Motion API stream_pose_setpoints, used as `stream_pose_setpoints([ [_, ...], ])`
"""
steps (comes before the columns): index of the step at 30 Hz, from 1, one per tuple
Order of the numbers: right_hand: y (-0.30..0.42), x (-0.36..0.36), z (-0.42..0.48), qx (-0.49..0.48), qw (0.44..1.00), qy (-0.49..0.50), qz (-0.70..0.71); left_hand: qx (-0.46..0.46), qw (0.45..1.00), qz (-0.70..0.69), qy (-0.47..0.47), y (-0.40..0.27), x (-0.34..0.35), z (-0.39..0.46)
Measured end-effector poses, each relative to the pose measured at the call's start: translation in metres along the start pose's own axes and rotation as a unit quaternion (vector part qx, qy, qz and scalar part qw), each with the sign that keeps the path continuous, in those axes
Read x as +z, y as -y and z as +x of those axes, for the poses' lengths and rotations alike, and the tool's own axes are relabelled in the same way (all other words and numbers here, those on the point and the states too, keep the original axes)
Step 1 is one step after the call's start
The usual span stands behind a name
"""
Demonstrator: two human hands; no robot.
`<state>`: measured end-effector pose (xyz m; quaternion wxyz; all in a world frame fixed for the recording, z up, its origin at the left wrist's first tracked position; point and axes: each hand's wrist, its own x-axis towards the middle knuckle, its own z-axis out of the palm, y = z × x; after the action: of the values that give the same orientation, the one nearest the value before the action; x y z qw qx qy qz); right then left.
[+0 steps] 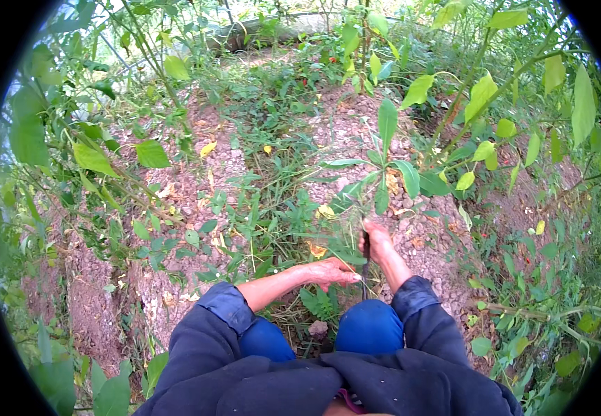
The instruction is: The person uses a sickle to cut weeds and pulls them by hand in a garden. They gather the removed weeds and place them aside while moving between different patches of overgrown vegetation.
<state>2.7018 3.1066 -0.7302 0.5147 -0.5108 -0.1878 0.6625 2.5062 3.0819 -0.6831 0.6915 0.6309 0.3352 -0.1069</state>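
My right hand (378,243) grips a dark, narrow hand tool (365,265) in front of my right knee; its exact kind is unclear. The lower part of the tool points back towards the knee. Close on the left is my left hand (331,273), its fingers reaching to the tool; whether they pinch a stem or the tool cannot be made out. Blurred thin grass stems (351,221) show just beyond my right hand. Further out, a broad-leaved plant (383,165) stands on the cloddy soil ridge (331,130).
Low green weeds (274,208) fill the furrow between two soil ridges. Tall leafy stems (480,99) lean in from the right, and more leafy plants (92,156) stand left. A bare branch (519,312) juts in at lower right. A pale raised edge (290,23) crosses the far end.
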Motion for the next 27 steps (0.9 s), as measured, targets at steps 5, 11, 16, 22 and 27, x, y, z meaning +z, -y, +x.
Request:
stream_pose_setpoints([
  [5, 0.041, 0.034, -0.001, -0.115, 0.986, -0.018, 0.116, 0.042, 0.99, -0.107, -0.078, -0.01, 0.015, 0.014],
  [11, -0.011, 0.026, -0.033, 0.064, 0.971, 0.227, -0.026, 0.067, 0.968, -0.146, -0.191, 0.001, -0.012, 0.022],
  [16, -0.026, 0.015, -0.02, 0.051, 0.995, 0.076, -0.047, 0.01, 0.989, -0.047, -0.14, -0.006, -0.005, 0.006],
  [22, 0.027, 0.029, 0.057, -0.057, 0.99, 0.017, -0.125, 0.042, 0.962, 0.035, -0.266, 0.022, -0.034, 0.013],
  [27, 0.138, 0.033, 0.127, -0.133, 0.97, 0.048, -0.196, 0.052, 0.932, -0.014, -0.358, 0.002, -0.046, -0.015],
])
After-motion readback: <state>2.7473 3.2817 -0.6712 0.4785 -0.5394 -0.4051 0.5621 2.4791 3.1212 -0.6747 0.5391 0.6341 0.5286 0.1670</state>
